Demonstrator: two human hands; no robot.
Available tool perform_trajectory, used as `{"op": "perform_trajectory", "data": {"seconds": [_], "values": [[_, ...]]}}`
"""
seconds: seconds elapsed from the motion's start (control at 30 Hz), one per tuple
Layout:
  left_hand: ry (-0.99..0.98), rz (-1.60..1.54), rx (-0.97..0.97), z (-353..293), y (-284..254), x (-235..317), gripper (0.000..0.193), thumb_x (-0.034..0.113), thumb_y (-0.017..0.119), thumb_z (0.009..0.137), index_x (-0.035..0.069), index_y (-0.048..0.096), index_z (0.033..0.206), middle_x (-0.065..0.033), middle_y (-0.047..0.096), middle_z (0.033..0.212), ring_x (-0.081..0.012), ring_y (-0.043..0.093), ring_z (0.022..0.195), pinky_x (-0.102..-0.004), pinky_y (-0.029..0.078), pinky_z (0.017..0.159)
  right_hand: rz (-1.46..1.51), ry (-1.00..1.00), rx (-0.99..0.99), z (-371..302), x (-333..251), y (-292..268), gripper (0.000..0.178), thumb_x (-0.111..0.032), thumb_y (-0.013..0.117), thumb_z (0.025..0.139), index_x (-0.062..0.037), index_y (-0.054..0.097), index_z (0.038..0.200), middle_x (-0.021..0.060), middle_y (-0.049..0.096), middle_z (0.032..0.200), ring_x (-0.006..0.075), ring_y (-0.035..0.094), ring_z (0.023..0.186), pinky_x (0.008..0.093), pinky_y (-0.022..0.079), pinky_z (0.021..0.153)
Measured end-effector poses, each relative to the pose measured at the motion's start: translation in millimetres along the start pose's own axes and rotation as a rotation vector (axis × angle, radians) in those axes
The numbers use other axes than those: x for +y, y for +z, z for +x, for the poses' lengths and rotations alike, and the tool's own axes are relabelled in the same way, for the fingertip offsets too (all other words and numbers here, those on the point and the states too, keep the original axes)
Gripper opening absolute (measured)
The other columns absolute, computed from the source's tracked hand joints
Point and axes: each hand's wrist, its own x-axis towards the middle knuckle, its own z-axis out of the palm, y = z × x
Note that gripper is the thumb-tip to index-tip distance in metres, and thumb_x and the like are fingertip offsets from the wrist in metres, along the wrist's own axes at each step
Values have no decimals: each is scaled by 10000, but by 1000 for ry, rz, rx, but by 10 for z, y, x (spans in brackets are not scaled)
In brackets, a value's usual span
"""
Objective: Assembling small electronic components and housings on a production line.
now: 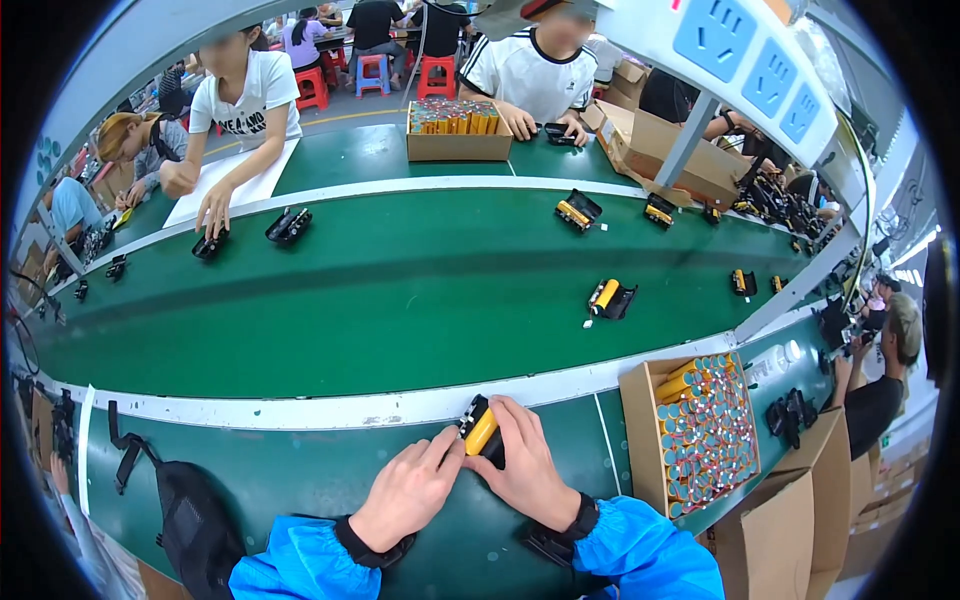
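Observation:
Between my hands, above the near green bench, is a small black plastic case (472,412) with a yellow cylindrical battery (483,433) lying in it. My right hand (528,468) grips the case from the right, fingers over its far end and thumb near the battery's lower end. At the lower left side of the case, the fingertips of my left hand (405,492) are closed against it and cover part of it. Under my forearms, dark pieces (545,545) lie on the bench, partly hidden by the blue sleeves.
A cardboard box of yellow batteries (650,440) stands at right, by an open carton (780,530). A black bag (195,520) lies left. Beyond a white rail, the green belt (350,310) carries open cases with batteries (608,298). Co-workers sit opposite; a power strip (725,60) hangs overhead.

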Motion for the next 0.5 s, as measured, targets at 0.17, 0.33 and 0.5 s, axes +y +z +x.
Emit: {"op": "perform_trajectory", "data": {"seconds": [0.17,0.33,0.5], "values": [[15,24,-7,-143,37,35,319,-8,625,762,-28,623,1081,-146,604,1160,-292,654,829,-372,558,704,47,-7,-17,-141,-8,36,845,-127,855,676,49,386,1356,238,496,1297,421,491,1158,450,431,987],[53,-42,54,8,49,-87,300,11,649,759,-35,628,1055,-152,600,1145,-302,655,862,-374,558,730,70,-6,-36,-3,44,14,854,-109,847,677,51,369,1366,238,496,1297,421,492,1136,449,433,976],[121,19,10,-30,-10,-124,283,36,684,766,-31,631,1036,-156,592,1134,-313,655,891,-381,556,736,5,-28,-70,8,-26,-1,856,-106,845,677,56,371,1371,232,491,1314,414,481,1148,441,430,982]]}}
